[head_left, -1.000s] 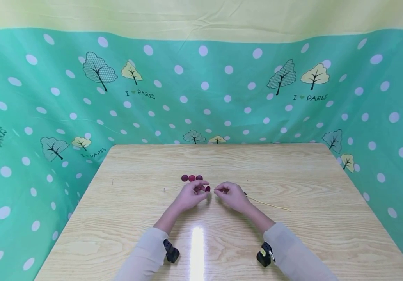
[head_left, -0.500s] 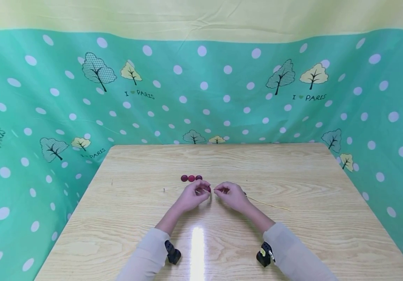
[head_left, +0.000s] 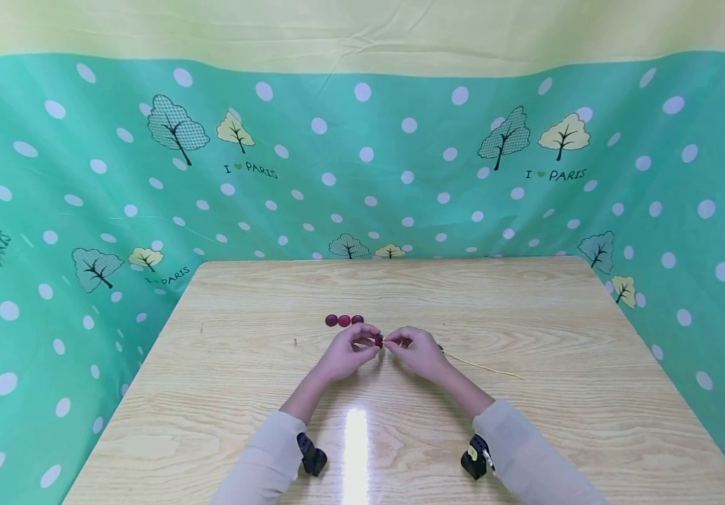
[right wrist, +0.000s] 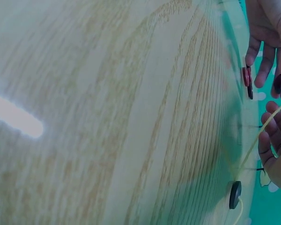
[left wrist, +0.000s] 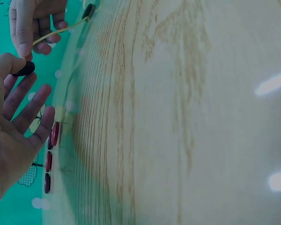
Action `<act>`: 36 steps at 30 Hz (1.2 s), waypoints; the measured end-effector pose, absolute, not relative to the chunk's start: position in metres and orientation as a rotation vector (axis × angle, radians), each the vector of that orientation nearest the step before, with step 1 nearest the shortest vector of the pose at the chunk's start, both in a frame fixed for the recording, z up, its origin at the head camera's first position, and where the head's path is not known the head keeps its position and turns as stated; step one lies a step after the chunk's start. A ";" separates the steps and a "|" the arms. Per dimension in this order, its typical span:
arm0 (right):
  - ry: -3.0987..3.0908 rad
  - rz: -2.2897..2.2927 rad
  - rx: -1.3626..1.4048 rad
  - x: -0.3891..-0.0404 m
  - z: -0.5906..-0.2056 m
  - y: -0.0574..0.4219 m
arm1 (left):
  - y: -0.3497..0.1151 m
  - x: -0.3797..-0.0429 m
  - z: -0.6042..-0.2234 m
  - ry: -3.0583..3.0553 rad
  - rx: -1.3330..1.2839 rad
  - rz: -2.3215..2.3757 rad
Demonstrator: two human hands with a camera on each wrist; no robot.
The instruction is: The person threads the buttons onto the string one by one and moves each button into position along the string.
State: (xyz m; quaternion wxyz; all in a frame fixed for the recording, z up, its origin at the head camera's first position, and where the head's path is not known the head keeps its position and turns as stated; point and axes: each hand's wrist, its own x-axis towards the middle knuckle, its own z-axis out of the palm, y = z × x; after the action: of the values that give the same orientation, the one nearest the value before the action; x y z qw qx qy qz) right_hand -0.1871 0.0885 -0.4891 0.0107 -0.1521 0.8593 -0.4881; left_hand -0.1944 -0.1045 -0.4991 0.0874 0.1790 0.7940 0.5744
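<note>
Pinching dark red bead (left wrist: 25, 69) in left hand (head_left: 344, 353), between thumb and fingertips, with outer fingers spread apart. Holding it up off the wooden surface (head_left: 261, 393), near the middle.

Pinching yellow string (left wrist: 56, 33) in right hand (head_left: 419, 353), between thumb and finger, right next to that bead. Can't tell whether through the bead or only against it.

Running back past the right hand, then through black bead (right wrist: 235, 194), then trailing off over the surface to the right, per head view. Resting on the surface just beside the right hand, that one.

Lined up just beyond the left hand: row of three beads (head_left: 344, 320), touching or nearly so, dark-red-dark. Seeing one more red bead (left wrist: 55, 133) near the left little finger from left wrist.

Wearing pale sleeves (head_left: 256, 456) and black wrist cameras (head_left: 314, 459). Hanging behind everything: green dotted cloth (head_left: 362, 154).
</note>
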 end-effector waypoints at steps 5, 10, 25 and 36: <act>2.681 -1.523 -0.467 -0.188 -0.490 0.089 | -0.103 -0.189 -0.486 2.331 0.529 1.717; 2.681 -1.521 -0.464 -0.188 -0.489 0.089 | -0.102 -0.181 -0.469 2.320 0.528 1.712; 2.679 -1.508 -0.451 -0.188 -0.489 0.089 | -0.101 -0.180 -0.463 2.320 0.565 1.686; 2.691 -1.490 -0.455 -0.189 -0.489 0.089 | -0.099 -0.176 -0.459 2.386 0.590 1.638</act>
State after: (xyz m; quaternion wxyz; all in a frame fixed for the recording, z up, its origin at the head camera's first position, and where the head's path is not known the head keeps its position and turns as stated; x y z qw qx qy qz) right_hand -0.1894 0.0892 -0.4886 0.0158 -0.1463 0.8653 -0.4792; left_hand -0.1762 -0.0994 -0.4586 0.0937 0.1990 0.8042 0.5522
